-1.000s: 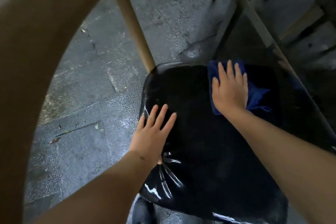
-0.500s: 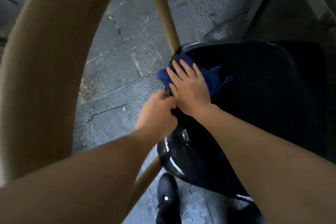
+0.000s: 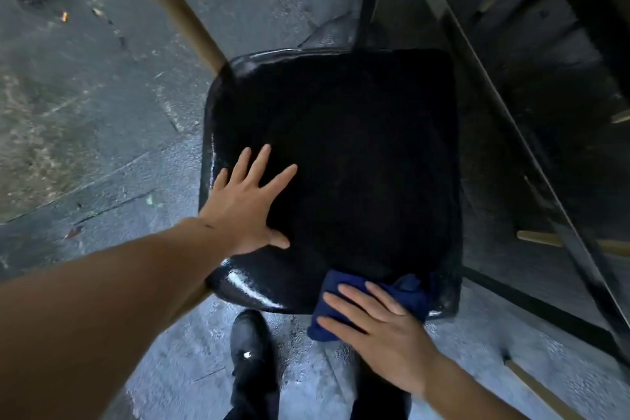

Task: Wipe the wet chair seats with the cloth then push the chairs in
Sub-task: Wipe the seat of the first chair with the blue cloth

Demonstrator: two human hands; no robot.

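Blue cloth under right hand, glossy seat

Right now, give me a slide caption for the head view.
Right hand presses blue cloth on black chair seat's near edge; left hand rests flat on it.

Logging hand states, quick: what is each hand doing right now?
Left hand: open, fingers spread flat on the black chair seat.
Right hand: open, fingers straight, pressing the blue cloth at the seat's near edge.
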